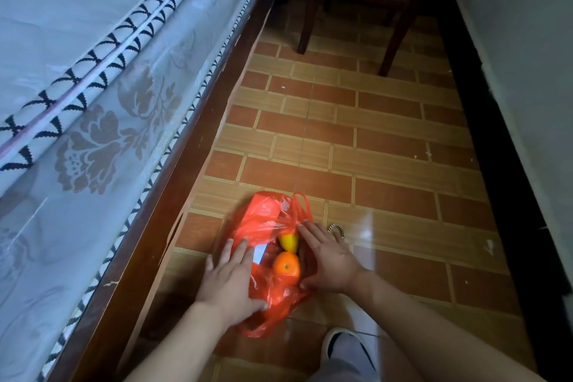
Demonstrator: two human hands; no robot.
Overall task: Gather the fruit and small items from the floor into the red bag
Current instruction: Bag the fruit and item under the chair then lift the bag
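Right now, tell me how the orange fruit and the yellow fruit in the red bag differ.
The orange fruit is round and deep orange; the yellow fruit is yellow and tapers to a point at one end. The orange fruit shows almost whole, with a small green stem mark, while the yellow fruit is partly covered by the red bag. The orange fruit lies nearer the person, the yellow fruit beyond it. Both sit side by side inside the bag's opening.

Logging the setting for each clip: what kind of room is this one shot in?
Most likely a bedroom at home. A mattress with a floral cover sits on a wooden bed frame along the left, a dark wooden chair stands by the far wall, and the tiled floor forms a narrow aisle beside the bed.
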